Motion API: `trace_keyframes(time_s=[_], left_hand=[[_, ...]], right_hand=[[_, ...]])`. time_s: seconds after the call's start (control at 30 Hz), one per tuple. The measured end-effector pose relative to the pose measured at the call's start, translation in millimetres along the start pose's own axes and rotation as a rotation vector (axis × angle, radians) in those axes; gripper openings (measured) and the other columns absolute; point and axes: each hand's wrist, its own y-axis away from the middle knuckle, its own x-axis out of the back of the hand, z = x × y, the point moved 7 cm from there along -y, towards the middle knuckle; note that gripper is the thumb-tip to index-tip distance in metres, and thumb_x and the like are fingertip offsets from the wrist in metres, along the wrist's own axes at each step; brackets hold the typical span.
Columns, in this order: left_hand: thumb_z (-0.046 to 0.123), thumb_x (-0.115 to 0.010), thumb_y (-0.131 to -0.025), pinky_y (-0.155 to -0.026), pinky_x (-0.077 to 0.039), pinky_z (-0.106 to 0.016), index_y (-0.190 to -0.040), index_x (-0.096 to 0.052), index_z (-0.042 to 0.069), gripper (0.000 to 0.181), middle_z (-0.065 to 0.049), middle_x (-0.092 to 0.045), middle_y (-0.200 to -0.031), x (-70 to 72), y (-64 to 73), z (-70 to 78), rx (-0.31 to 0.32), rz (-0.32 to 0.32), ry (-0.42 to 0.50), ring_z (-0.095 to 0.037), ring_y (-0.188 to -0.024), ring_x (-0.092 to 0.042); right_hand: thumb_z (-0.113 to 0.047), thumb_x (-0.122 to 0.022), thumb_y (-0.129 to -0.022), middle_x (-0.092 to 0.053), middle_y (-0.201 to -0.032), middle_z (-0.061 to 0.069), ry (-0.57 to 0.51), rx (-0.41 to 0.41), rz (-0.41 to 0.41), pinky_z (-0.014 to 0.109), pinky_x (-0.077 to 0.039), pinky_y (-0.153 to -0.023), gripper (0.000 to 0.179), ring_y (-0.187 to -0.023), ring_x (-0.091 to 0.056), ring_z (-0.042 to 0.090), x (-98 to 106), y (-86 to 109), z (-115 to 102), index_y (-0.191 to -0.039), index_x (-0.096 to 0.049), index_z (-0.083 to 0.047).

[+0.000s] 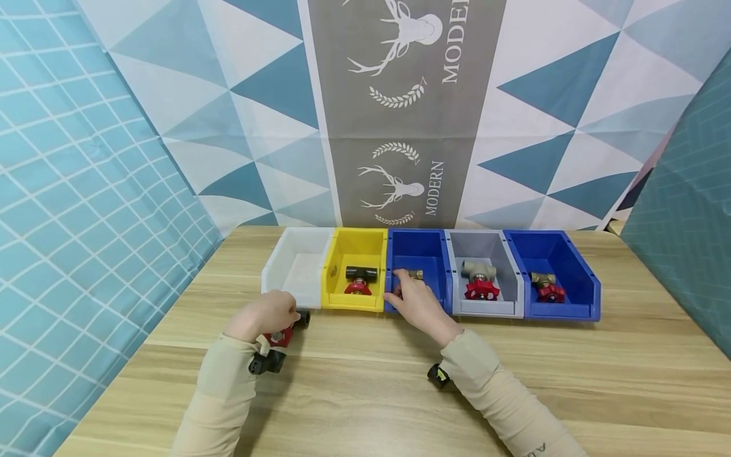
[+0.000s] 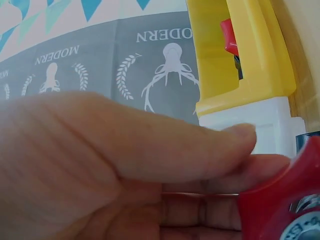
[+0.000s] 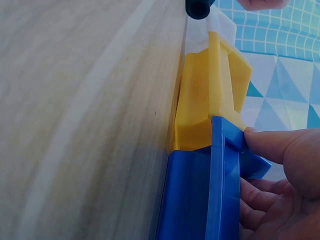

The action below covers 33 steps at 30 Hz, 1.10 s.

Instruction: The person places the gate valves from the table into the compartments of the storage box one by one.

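Note:
In the head view my left hand is low over the table before the white bin. It grips a valve with a red handwheel and a black pipe end. The red handwheel lies against the fingers in the left wrist view. My right hand reaches over the front of the middle blue bin, thumb by its front left corner, thumb and index finger apart. A brass fitting shows past the fingers in that bin; the rest of it is hidden.
Left of the blue bin stand a yellow bin with a black, red-wheeled valve and a white bin. To its right, a grey bin and another blue bin each hold a red-wheeled valve. Patterned cloth hangs behind.

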Motion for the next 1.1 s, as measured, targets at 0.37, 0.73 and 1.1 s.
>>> trace_keyframes(time_s=[0.37,0.73,1.1], left_hand=[[0.008,-0.056,-0.087,-0.058,-0.042,-0.028,-0.073,-0.055,0.003,0.015,-0.004,-0.054,-0.066,8.6,-2.0,-2.6,-0.043,0.096,-0.015,-0.014,-0.058,-0.051],[0.01,-0.05,-0.089,-0.057,-0.038,-0.029,-0.072,-0.05,0.007,0.018,-0.005,-0.044,-0.068,25.5,-2.3,2.7,-0.08,0.294,-0.041,-0.016,-0.06,-0.043],[0.01,-0.043,-0.091,-0.053,-0.034,-0.027,-0.069,-0.048,0.011,0.022,-0.003,-0.041,-0.066,45.2,-9.6,5.4,-0.158,0.475,-0.025,-0.014,-0.055,-0.039]], right_hand=[[-0.028,-0.062,-0.086,-0.062,-0.082,0.003,0.0,0.005,0.001,0.025,-0.047,-0.061,0.053,-0.063,-0.054,0.011,1,-0.3,-1,-0.128,-0.042,-0.001],[-0.028,-0.062,-0.086,-0.062,-0.081,0.002,0.002,0.01,0.003,0.026,-0.048,-0.061,0.053,-0.063,-0.054,0.011,1,-0.1,-1,-0.128,-0.043,-0.001],[-0.029,-0.062,-0.086,-0.063,-0.083,0.003,0.008,-0.003,-0.007,0.026,-0.048,-0.061,0.054,-0.064,-0.055,0.011,0,0.3,0,-0.128,-0.042,-0.001]])
